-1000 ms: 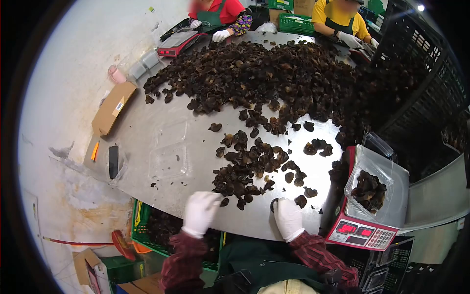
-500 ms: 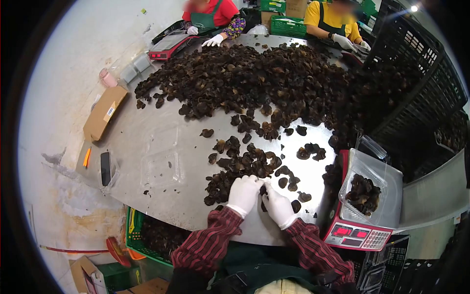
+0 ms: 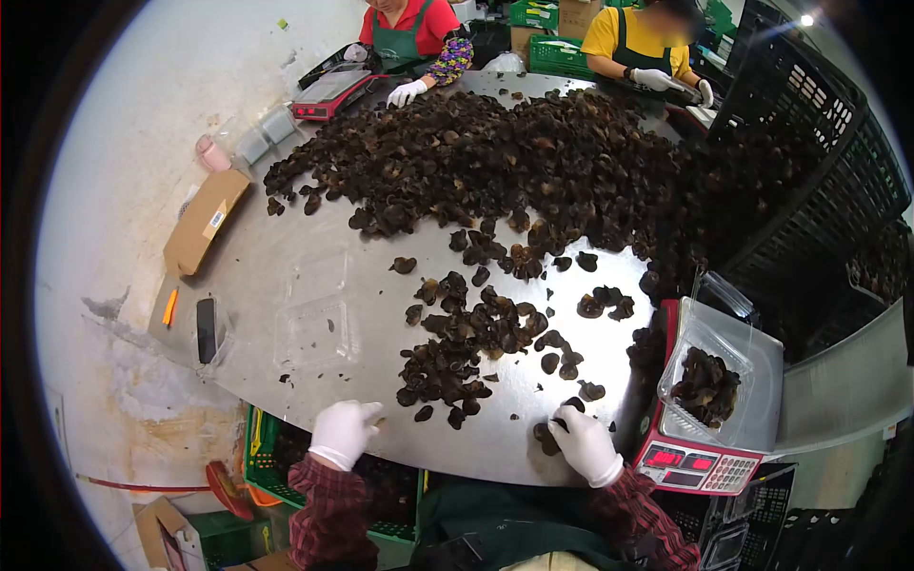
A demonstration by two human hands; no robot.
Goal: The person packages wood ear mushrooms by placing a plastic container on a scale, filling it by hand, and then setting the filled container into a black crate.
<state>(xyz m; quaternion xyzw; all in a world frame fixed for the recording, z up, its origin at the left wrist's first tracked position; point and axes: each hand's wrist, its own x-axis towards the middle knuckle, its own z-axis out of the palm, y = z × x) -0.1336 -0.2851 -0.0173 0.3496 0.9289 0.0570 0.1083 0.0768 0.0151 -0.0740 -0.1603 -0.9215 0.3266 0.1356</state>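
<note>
Right hand [image 3: 585,445] is pinching dark pieces [image 3: 546,439], near side of the table [image 3: 486,449]; left hand [image 3: 345,433] is hanging well apart, can't tell its grip; loose pile [image 3: 444,369] is lying between, farther off.

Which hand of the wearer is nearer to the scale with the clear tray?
Right. The right hand is near the front edge of the table, just left of the scale; the left hand is farther left along that edge.
</note>
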